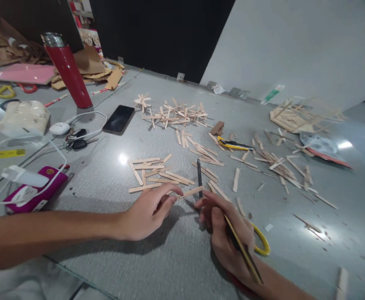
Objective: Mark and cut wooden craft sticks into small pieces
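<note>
My left hand (147, 210) pinches a short wooden craft stick (193, 191) between thumb and fingertips, just above the table. My right hand (229, 225) is closed round slender gold-and-dark tweezers (244, 252), whose back end rises over the wrist. A pointed metal tip shows by the stick's lower side; my fingers hide how it joins the tool. A yellow handle loop (262, 241) sticks out beside my right hand, its other parts covered. Loose craft sticks (157, 168) lie just beyond my left hand, and a black pen-like tool (199, 171) lies beyond the held stick.
More sticks (179, 114) are heaped further back. At the right are a yellow cutter (234, 144), scattered sticks (282, 168) and a wooden stick frame (294, 116). Leftward are a phone (119, 119), keys (78, 139), a red bottle (68, 73) and a purple power bank (37, 189) with cable.
</note>
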`<state>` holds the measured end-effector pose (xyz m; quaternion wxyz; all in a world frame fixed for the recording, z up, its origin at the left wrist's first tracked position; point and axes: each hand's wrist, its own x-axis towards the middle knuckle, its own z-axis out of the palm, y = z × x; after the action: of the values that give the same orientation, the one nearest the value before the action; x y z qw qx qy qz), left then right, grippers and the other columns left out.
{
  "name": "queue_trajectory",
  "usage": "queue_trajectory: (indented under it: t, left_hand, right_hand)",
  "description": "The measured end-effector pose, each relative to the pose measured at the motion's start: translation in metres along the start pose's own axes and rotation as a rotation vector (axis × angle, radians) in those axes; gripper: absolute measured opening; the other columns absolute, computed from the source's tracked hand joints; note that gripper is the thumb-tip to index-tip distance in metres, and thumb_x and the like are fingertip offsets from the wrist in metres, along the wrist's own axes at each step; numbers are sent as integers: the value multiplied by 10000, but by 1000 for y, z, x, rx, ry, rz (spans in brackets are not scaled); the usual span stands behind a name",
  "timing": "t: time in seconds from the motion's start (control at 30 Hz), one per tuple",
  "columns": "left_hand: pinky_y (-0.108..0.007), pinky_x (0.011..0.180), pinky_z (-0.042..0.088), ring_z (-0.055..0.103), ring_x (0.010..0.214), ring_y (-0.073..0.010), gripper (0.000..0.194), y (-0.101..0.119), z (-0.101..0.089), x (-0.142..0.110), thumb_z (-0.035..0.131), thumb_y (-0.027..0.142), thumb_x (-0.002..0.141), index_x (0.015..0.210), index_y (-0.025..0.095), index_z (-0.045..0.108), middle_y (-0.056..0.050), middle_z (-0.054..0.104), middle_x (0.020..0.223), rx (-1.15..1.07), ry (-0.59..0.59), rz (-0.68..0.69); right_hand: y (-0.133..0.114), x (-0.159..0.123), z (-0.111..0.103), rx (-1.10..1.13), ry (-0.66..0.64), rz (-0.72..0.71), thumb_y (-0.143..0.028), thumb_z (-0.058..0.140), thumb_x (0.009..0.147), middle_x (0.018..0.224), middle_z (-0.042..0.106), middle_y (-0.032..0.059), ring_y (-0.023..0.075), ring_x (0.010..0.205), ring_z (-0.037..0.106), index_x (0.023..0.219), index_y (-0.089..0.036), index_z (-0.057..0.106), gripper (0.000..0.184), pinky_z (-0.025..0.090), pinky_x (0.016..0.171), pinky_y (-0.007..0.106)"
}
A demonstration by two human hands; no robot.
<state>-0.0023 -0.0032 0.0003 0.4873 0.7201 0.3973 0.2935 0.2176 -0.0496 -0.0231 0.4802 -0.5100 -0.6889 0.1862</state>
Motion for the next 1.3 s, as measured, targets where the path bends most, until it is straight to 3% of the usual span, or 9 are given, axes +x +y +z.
queue_trajectory:
  t: [0.17, 0.33, 0.5, 0.8, 1.3]
  left_hand:
    - [-230, 529, 324, 427, 492, -107, 246, 2, -1, 0, 408, 325, 1085, 1067, 174, 602, 78, 470, 589, -11, -37, 14]
    - [-221, 514, 313, 433, 496, -107, 231, 2, -2, 0, 435, 337, 1064, 1007, 184, 598, 75, 472, 582, 10, -73, 18]
    - [-220, 499, 280, 405, 475, -100, 200, 1, -3, 0, 492, 353, 1052, 1028, 184, 595, 94, 449, 545, -6, -110, -20]
    - [-210, 500, 273, 364, 500, -94, 125, -1, -1, 1, 521, 282, 1008, 993, 181, 594, 90, 436, 579, -51, -86, -1]
    - [-209, 518, 291, 373, 517, -105, 163, -5, 1, 0, 528, 319, 1008, 948, 188, 603, 81, 422, 582, 3, -47, -69]
  right_hand:
    - [2, 5, 0, -10, -45, -17, -159, 446, 1091, 876, 769, 11, 106, 573, 675, 1411, -260, 595, 367, 568, 538, 208]
    - [-2, 13, -3, -173, -77, -94, -192, 595, 1029, 771, 777, 17, 139, 569, 714, 1186, -203, 691, 184, 579, 550, 221]
    - [-5, 15, -2, -180, -61, -55, -205, 592, 1022, 772, 799, 14, 151, 550, 731, 1111, -213, 689, 132, 572, 535, 226]
    - [-3, 14, -1, -173, -62, -45, -204, 581, 1022, 833, 821, 42, 179, 654, 787, 1131, -222, 683, 150, 603, 601, 239]
    - [-5, 17, 0, -121, -84, -16, -196, 559, 1021, 764, 803, 24, 171, 601, 763, 1136, -219, 687, 174, 596, 572, 231]
